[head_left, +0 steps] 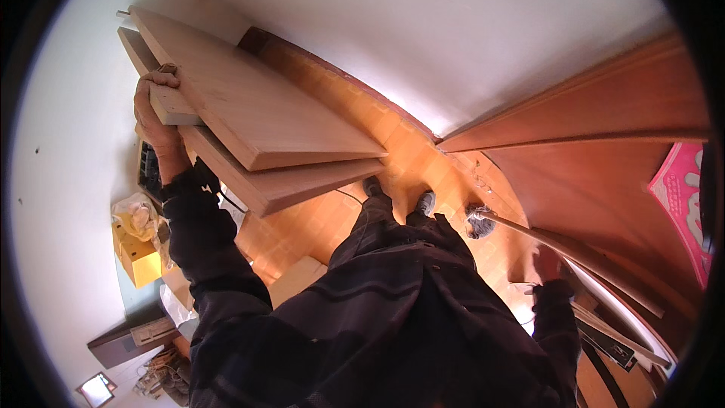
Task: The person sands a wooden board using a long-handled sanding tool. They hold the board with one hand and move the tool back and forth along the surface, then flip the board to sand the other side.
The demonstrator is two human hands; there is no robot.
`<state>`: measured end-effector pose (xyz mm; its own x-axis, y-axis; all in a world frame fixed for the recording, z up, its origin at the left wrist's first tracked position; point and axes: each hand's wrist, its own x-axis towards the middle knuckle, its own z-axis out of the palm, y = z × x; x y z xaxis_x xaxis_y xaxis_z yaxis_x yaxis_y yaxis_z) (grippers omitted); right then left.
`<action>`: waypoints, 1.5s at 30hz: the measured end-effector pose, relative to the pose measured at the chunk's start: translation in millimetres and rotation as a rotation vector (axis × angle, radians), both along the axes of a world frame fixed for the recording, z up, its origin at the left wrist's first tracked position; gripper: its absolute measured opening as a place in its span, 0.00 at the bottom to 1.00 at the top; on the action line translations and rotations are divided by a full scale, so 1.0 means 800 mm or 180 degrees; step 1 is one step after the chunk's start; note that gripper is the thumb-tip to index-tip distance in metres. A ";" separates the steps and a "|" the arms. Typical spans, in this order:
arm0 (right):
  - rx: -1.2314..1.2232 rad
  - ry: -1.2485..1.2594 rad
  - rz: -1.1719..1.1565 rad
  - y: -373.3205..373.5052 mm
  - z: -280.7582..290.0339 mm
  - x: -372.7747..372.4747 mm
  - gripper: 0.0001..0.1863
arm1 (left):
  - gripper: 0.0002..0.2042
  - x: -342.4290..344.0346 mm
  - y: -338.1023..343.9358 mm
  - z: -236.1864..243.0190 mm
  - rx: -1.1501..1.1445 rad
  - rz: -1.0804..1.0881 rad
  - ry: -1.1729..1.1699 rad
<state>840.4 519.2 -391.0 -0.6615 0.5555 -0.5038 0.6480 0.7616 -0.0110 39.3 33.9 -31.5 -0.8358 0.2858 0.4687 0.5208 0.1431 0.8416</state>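
Orange-brown floor (411, 149) below hands, white wall (461, 38) beyond. Left hand (154, 100) curled round wooden block (174, 109), pale boards (249, 102) just right. Right hand (547, 261) shadowed; grip can't be told.

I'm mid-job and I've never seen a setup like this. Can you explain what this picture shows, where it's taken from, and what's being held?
There is no machine here, just a person with two bare hands. The single picture comes from a wide fisheye camera on the head, looking down, so straight edges bend near the rim. Picture left is the person's left.

Below the camera are the dark jacket and the shoes on a wooden floor. The left hand grips a wooden block beside two tan boards, the upper board overlapping the lower board. The right hand is low and blurred near a mop; I cannot tell whether it holds anything. A yellow box sits at far left.
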 end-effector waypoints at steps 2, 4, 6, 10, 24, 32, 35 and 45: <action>-0.0411 0.1149 -0.0137 -0.057 0.013 -0.118 0.13 | 0.21 0.006 0.007 0.002 0.0167 -0.0003 -0.0091; -0.1197 0.2173 -0.0223 -0.106 0.061 -0.238 0.13 | 0.20 0.013 0.012 0.004 0.0177 0.0029 -0.0033; -0.1681 0.2274 -0.0519 -0.149 0.127 -0.346 0.14 | 0.20 0.020 0.016 0.006 0.0131 0.0075 0.0051; -0.1804 0.2923 0.0606 -0.208 0.255 -0.507 0.17 | 0.19 0.027 0.024 0.011 -0.0006 0.0161 0.0140; -0.1213 0.2551 0.0031 -0.250 0.215 -0.546 0.17 | 0.21 0.047 0.036 0.019 -0.0109 0.0061 0.0125; 0.0157 0.0219 -0.1127 -0.157 0.074 -0.197 0.24 | 0.20 0.045 0.032 0.016 0.0025 -0.0012 -0.0174; 0.0467 0.0168 -0.1270 -0.113 0.056 -0.097 0.22 | 0.21 0.037 0.027 0.020 0.0015 0.0091 -0.0321; 0.0997 -0.0905 -0.1116 0.059 0.071 0.055 0.28 | 0.22 -0.002 -0.009 0.028 0.0173 -0.0046 -0.1273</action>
<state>884.6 566.1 -334.2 -0.2716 0.8704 -0.4107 0.8079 0.4381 0.3941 38.0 26.9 -9.4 -0.9514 0.2827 0.1220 0.1523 0.0878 0.9844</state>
